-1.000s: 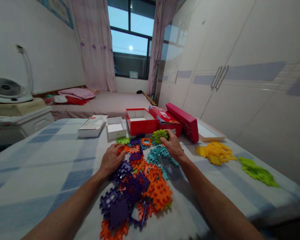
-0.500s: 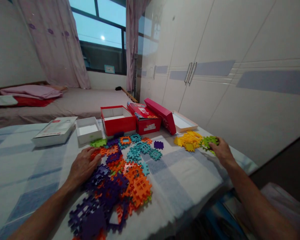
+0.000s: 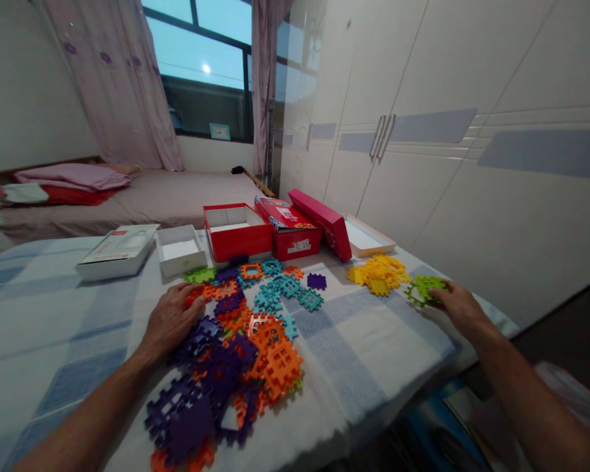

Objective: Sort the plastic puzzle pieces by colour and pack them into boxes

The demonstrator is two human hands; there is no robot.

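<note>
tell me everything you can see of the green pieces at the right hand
The green pieces are bright, flat, plastic-looking tiles with notched edges and openings cut through them. They overlap in a small cluster, so I can't count them, close beside the yellow pile on the blue-and-white cloth. The right hand touches their right end; how firmly it grips is unclear.

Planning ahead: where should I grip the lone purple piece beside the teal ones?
Probably pinch the purple piece by its right toothed edge, coming from the right and above: it lies flat, cloth shows on that side, while a teal piece sits by its near edge.
</note>
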